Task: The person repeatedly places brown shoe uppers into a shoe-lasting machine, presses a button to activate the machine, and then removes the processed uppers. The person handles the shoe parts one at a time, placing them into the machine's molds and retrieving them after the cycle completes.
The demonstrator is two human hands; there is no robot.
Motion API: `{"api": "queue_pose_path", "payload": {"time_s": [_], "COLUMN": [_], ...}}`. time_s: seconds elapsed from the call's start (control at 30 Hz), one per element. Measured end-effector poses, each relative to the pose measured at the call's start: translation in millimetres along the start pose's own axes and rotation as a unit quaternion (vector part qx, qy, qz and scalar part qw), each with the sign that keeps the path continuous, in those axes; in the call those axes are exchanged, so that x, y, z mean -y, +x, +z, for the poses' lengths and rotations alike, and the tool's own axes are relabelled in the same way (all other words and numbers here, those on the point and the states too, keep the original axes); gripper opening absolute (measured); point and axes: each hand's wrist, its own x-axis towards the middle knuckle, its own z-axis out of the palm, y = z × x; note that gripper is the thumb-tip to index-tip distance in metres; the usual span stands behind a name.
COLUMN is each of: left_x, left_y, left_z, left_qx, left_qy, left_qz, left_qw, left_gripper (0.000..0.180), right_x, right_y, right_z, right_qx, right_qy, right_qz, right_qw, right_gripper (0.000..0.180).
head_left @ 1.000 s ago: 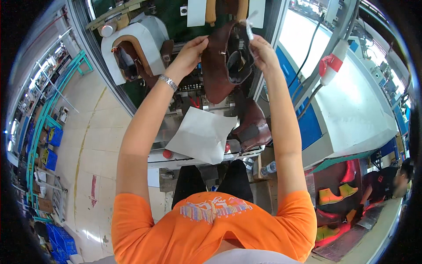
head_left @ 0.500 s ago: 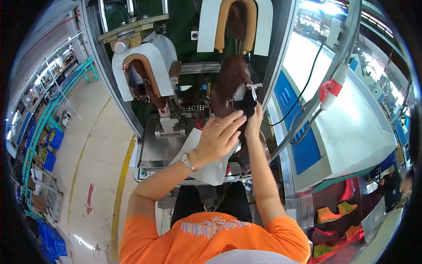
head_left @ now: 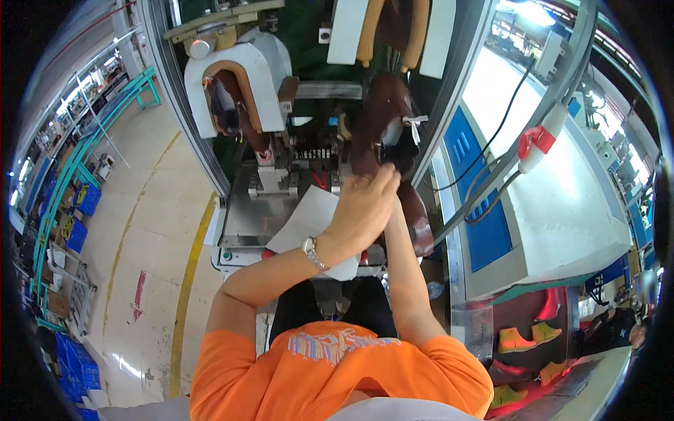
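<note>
A brown leather boot upper (head_left: 375, 119) is mounted on the right-hand station of the machine, its dark opening facing me and a white strip (head_left: 415, 121) at its right side. My left hand (head_left: 361, 210), with a watch on the wrist, reaches to the lower edge of the upper, fingers bent and pressed together there. Behind it is my right hand (head_left: 395, 209); only its wrist side shows and its fingers are hidden. A pale sheet (head_left: 305, 217) lies below my left hand on the machine front.
A second brown upper (head_left: 228, 105) sits inside a white padded clamp (head_left: 277, 63) at the left station. Another clamp (head_left: 347, 35) hangs above the right one. A post with a red-and-white plug (head_left: 537, 144) stands at right. Several coloured boots (head_left: 516, 340) lie at lower right.
My left hand has moved right and up, its fingers drawing together in front of my right hand. My right hand, visible before at the opening's edge, is now mostly covered. The view has shifted slightly.
</note>
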Motion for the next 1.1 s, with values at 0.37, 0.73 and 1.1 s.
{"api": "queue_pose_path", "payload": {"time_s": [0.37, 0.73, 1.1], "left_x": [-17.1, -8.0, -6.6], "left_y": [-4.3, -8.5, -8.9], "left_z": [24.4, 39.9, 34.9], "left_qx": [0.037, -0.011, -0.008], "left_qy": [-0.041, -0.009, -0.039], "left_qz": [-0.028, -0.046, -0.079], "left_qw": [0.998, 0.999, 0.996], "left_gripper": [0.062, 0.06, 0.059], "right_x": [-10.6, -15.2, -3.7], "right_y": [-1.6, 24.1, 52.7], "right_z": [-15.4, -26.1, -18.0], "right_qx": [-0.095, -0.093, -0.106], "right_qy": [-0.091, -0.037, -0.045], "right_qz": [-0.154, -0.129, -0.137], "right_qw": [0.979, 0.987, 0.984], "right_gripper": [0.032, 0.03, 0.029]}}
